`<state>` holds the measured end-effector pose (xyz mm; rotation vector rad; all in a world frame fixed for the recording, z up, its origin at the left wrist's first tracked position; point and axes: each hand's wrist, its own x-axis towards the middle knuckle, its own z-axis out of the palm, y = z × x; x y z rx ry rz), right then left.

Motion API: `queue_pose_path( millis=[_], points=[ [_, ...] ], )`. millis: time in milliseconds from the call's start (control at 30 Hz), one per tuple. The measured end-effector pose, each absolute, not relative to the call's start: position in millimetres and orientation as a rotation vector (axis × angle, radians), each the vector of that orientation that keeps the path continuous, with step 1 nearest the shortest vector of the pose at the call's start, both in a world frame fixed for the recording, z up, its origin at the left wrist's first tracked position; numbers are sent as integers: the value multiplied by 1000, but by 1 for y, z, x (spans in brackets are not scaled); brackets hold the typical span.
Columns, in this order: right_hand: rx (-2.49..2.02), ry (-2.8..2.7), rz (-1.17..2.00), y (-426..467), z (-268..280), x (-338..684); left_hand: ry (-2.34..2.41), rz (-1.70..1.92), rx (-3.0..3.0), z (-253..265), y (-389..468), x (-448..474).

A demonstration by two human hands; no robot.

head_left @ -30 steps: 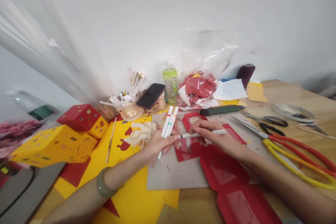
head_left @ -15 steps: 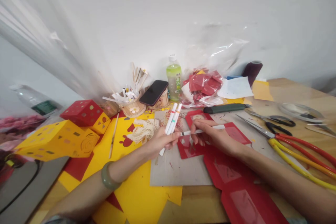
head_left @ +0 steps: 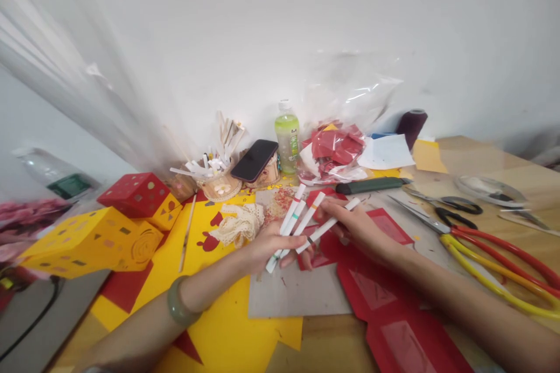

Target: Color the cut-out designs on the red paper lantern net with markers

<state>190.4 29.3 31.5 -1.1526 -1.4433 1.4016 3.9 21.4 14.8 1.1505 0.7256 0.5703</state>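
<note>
Several slim white marker pens [head_left: 310,214] with coloured bands fan out from my left hand [head_left: 273,245], whose thumb and fingers are closed round their lower parts. Another white marker pen [head_left: 329,225], with a black band, slants between the hands; its lower end meets the left fingertips. My right hand [head_left: 350,218] is closed at its upper part, some fingers hidden behind the pens. Below the hands lies a grey board [head_left: 301,297] with red paper envelopes [head_left: 367,291] that have clear windows. A cream lace bundle [head_left: 240,224] lies left of the left hand.
Yellow paper [head_left: 227,309] covers the left side, beside patterned red and yellow boxes [head_left: 83,239]. Behind stand a pot of sticks [head_left: 221,183], a phone [head_left: 256,158], a green drink bottle [head_left: 287,140] and a bag of red scraps [head_left: 335,148]. Large scissors [head_left: 494,268] lie at right.
The black-banded pen has swung from nearly level to a steeper slant beside the others. My right hand has moved left, closer to the left hand, and the held pens have spread apart.
</note>
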Motion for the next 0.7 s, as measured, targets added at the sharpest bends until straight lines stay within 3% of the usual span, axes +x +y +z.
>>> queue_pose_path(
  millis=[700],
  points=[
    [-1086,-1608,1422,44,49,169,633,583,865,14,20,3]
  ],
)
